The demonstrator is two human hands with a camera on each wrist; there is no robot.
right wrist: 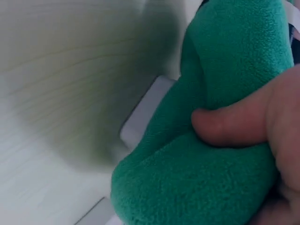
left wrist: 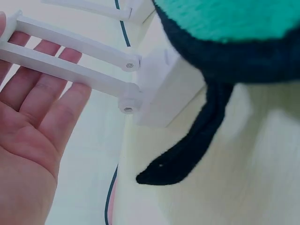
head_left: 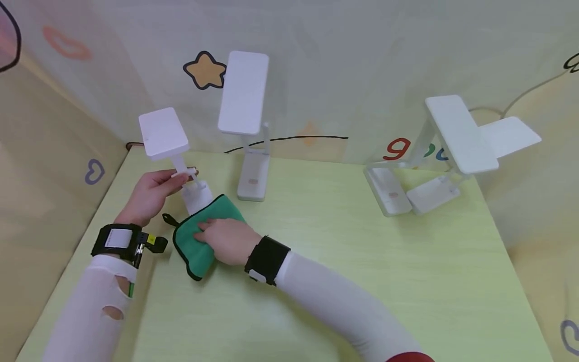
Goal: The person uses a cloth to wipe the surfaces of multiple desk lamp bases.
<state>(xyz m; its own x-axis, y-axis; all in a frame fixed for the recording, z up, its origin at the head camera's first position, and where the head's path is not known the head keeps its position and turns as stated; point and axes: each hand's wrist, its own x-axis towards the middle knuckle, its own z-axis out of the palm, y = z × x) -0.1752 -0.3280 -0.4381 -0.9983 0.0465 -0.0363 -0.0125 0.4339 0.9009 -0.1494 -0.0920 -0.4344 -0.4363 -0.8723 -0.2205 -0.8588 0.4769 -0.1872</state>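
Note:
At the left of the table a small white desk lamp (head_left: 164, 132) stands tilted. My left hand (head_left: 147, 196) grips its arm just under the head; in the left wrist view the fingers (left wrist: 63, 110) lie behind the two thin bars (left wrist: 70, 70). My right hand (head_left: 230, 241) holds a green cloth (head_left: 199, 251) with black edging against the lamp's base (head_left: 197, 197), covering part of it. In the right wrist view the thumb (right wrist: 229, 126) presses into the folded cloth. A black loop (left wrist: 187, 145) hangs from the cloth's corner.
Another white lamp (head_left: 244, 93) stands right behind my right hand, near the wall. Two more white lamps (head_left: 461, 133) sit close together at the far right, one head overlapping the other. A printed curtain (head_left: 344, 60) borders the pale green table (head_left: 362, 251).

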